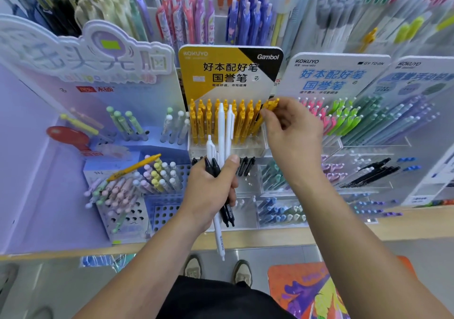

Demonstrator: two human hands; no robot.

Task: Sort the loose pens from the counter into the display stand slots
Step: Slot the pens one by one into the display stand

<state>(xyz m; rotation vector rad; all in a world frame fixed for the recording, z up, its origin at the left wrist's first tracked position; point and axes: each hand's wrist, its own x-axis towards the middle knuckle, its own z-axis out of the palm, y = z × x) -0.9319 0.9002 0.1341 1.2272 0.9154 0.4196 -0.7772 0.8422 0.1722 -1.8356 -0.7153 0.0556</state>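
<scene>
My left hand grips a bundle of white and black pens, upright in front of the yellow-and-black display stand. My right hand pinches a yellow pen by its top, at the right end of the stand's row of yellow pens. The pen's lower part is hidden behind my fingers. A loose yellow pen lies slanted across the pastel pens in the blue perforated holder at left.
A white stand with pink, green and teal pens stands at right. Clear trays of black, teal and blue pens sit below the yellow row. The wooden counter edge runs in front. A purple display fills the left.
</scene>
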